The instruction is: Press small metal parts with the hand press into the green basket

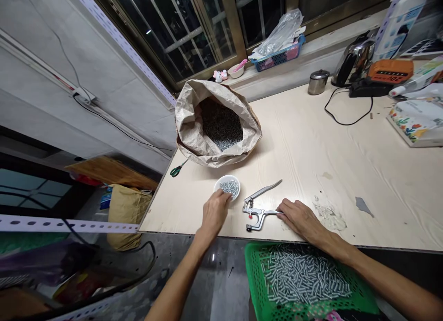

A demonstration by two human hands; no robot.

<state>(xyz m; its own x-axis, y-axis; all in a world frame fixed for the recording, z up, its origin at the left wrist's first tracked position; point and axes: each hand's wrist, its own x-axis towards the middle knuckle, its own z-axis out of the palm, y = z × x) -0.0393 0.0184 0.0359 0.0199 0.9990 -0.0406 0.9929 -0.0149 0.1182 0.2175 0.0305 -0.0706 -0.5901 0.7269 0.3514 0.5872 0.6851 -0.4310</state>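
Note:
My left hand (215,211) reaches over the near rim of a small white bowl (217,184). Its fingertips are closed together among small silvery metal pieces (229,187); whatever is between them is hidden. To the right, snap-fastener pliers (258,212) lie on the table, with a C-shaped jaw, a spring and a small red part. Their upper handle stands raised, away from the lower one. My right hand (300,217) has its fingers closed on the end of the lower handle and rests against the tabletop.
Behind the bowl stands an open paper sack (188,148) of dark and silvery small pieces. Green-handled scissors (176,170) lie left of it. Below the table edge, a green basket (254,279) holds many metal pins. A kettle (358,56) and orange battery (391,71) stand far right.

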